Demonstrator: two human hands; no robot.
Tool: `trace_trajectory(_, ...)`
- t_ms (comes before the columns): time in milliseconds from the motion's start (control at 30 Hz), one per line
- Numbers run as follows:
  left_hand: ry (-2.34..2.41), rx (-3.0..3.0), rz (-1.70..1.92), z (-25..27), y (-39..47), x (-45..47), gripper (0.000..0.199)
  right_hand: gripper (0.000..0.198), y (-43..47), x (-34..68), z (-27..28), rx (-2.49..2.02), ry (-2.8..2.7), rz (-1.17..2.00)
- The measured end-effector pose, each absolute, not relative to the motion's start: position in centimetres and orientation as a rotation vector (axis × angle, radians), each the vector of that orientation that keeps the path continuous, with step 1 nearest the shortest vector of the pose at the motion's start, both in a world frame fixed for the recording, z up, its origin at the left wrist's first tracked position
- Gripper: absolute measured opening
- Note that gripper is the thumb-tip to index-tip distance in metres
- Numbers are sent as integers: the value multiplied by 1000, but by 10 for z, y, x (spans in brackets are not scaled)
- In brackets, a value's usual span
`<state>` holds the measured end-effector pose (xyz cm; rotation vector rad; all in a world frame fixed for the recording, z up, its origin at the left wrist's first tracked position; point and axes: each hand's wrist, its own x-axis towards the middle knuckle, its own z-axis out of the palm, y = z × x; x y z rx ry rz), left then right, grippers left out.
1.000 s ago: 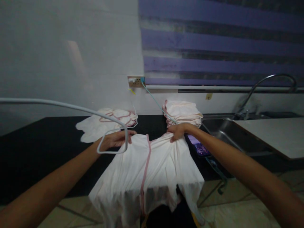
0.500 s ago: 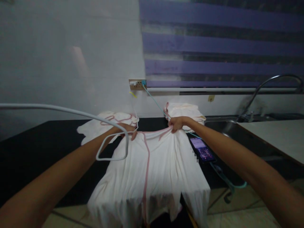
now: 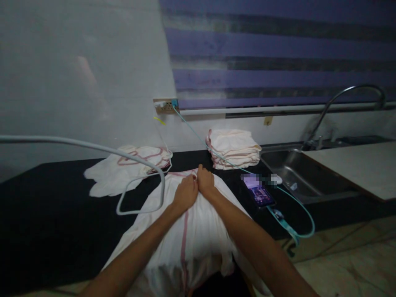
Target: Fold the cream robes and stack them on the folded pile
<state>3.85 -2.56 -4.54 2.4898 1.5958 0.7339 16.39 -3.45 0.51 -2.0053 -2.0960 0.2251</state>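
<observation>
- While half a second ago the two hands were spread wide along the top hem of the white garment (image 3: 198, 231), they've now come together at its middle, side by side and touching.
- The left hand (image 3: 185, 194) and right hand (image 3: 205, 182) both have their fingers curled down and pinched on the pink-trimmed top edge, so the cloth sits bunched right under the fingertips with the hem poking out just past them.
- The garment itself looks narrower now, gathered toward its pink centre seam; it lies across the middle of the black counter (image 3: 46, 214) and its lower part hangs over the front edge.
- The view has also shifted a bit, so the sink (image 3: 297, 173) at the counter's right end shows more.
- A grey cable loop (image 3: 139, 194) hangs just left of the left hand.
- Toward the back edge there's a loose white cloth (image 3: 114, 175) on the left and a folded stack (image 3: 233, 148) on the right.
- A phone (image 3: 258, 192) lies near the right hand, with a teal cord (image 3: 297, 214) plugged in.
</observation>
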Motion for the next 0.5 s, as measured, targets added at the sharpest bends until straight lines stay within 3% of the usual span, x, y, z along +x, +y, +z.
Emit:
trace_trajectory(167,1451,2653,631,-73,-37,31,56,56,-64,193,1,-1879,-2003,244)
trace_trajectory(300,1470,2685,514,-78,-14,27,63,49,-158,217,-19,-1723,-1803,79)
trace_trajectory(500,1473,2664,448,-76,18,37,65,47,-284,243,-71,-1937,-1415,12)
